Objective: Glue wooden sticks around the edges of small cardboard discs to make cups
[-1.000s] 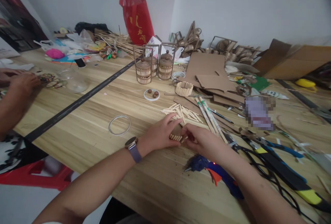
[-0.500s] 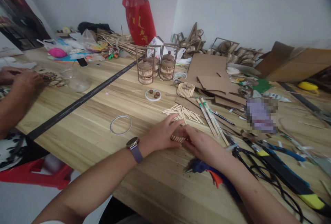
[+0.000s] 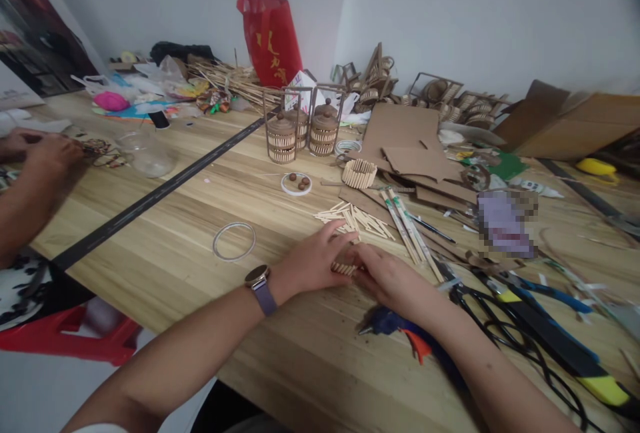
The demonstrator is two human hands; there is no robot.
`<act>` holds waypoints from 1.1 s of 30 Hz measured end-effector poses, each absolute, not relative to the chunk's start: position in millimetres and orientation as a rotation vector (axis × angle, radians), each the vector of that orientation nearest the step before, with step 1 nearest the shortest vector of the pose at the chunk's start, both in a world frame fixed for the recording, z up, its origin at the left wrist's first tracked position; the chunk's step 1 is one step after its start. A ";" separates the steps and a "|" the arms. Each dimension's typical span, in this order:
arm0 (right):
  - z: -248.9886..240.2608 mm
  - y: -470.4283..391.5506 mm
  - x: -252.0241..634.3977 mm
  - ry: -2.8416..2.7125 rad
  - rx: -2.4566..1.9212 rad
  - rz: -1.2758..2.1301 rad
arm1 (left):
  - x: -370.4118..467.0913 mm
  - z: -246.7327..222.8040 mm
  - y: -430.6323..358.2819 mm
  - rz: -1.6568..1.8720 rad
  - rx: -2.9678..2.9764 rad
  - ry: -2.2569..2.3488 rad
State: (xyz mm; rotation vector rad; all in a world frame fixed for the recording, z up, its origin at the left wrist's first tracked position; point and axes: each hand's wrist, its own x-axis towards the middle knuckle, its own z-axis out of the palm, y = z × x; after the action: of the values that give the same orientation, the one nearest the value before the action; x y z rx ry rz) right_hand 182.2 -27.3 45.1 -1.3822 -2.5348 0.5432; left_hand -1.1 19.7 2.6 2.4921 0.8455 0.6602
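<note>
Between my two hands is a small round basket of short wooden sticks [image 3: 344, 266], mostly hidden by fingers. My left hand [image 3: 316, 258], below a watch, curls round its left side. From the right, my right hand [image 3: 393, 278] closes its fingers on the other side of it. Just beyond my hands lies a pile of loose short sticks [image 3: 367, 220]. A blue glue gun [image 3: 387, 322] with an orange trigger rests under my right forearm. Farther back stands another stick ring [image 3: 359, 174], with bundled sticks [image 3: 400, 220] to its right.
Lidded stick baskets in frames [image 3: 283, 140] stand at the back. A white ring [image 3: 234, 242] lies left; another ring [image 3: 296, 184] holds several brown beads. Cardboard [image 3: 400, 133], pliers [image 3: 555, 293] and black cable [image 3: 500, 326] crowd the right. A co-worker's hands [image 3: 50, 150] are at far left.
</note>
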 end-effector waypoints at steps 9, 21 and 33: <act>41.9 -25.4 184.0 -2.510 -1.380 0.552 | 7.9 7.1 11.6 0.653 2.475 0.976; 63.9 -29.7 189.2 -2.528 -1.471 0.429 | 7.9 9.6 8.6 0.611 2.483 1.057; 74.5 -82.6 240.6 -2.386 -1.928 0.621 | 8.2 11.2 6.7 0.624 2.409 1.103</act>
State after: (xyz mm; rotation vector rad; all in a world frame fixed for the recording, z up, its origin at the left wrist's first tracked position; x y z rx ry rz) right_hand 240.6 -82.6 74.5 -1.9282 -2.3863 0.6213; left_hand 8.2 6.7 11.2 2.4091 1.1033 0.6240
